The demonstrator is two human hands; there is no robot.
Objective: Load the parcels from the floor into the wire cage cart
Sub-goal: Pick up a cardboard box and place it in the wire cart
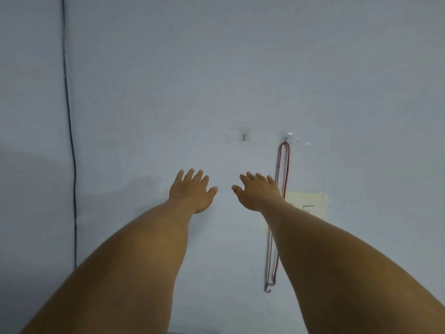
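Both my arms reach straight out in front of me toward a pale wall. My left hand [191,191] has its fingers spread and straight, palm away from me, and holds nothing. My right hand [258,192] is beside it, a short gap between the two thumbs, fingers also spread and empty. No parcel, floor or wire cage cart is in view.
The pale wall [216,68] fills the view. A red cord [283,165] hangs from a clear adhesive hook [286,136]; a second hook [244,135] to its left is bare. A yellowish paper note [313,201] sits behind my right forearm. A dark cable [69,131] runs down the left.
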